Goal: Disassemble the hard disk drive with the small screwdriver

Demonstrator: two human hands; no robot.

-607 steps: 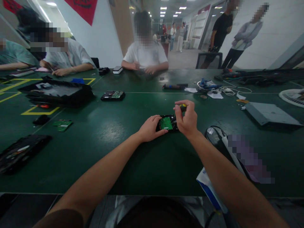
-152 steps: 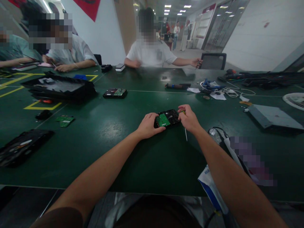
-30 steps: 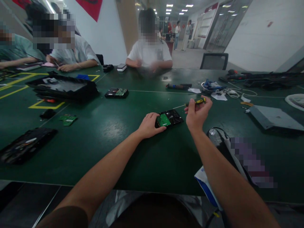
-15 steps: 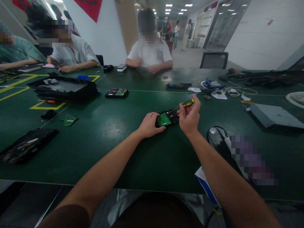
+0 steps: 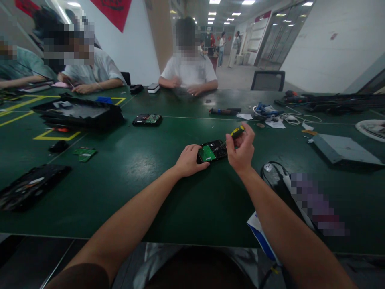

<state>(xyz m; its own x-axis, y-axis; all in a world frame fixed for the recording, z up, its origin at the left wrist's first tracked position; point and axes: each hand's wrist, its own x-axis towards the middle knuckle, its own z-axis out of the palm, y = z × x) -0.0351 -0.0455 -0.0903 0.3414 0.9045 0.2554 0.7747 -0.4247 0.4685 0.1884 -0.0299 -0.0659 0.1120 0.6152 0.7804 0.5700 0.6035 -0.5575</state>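
Observation:
A black hard drive with a green circuit board facing up lies on the green table in front of me. My left hand rests closed on its left end, holding it down. My right hand is closed round a screwdriver with a yellow and black handle. The screwdriver slants down to the left, its tip over the drive's right part.
A second drive and a black tray lie further left. Loose green boards and a dark opened device sit at the left. A grey box, cables and a black cord are at the right. Other people sit opposite.
My right hand has come back from the right, where it held the screwdriver level above the table, and has tilted it tip-down onto the drive. My left hand has stayed put.

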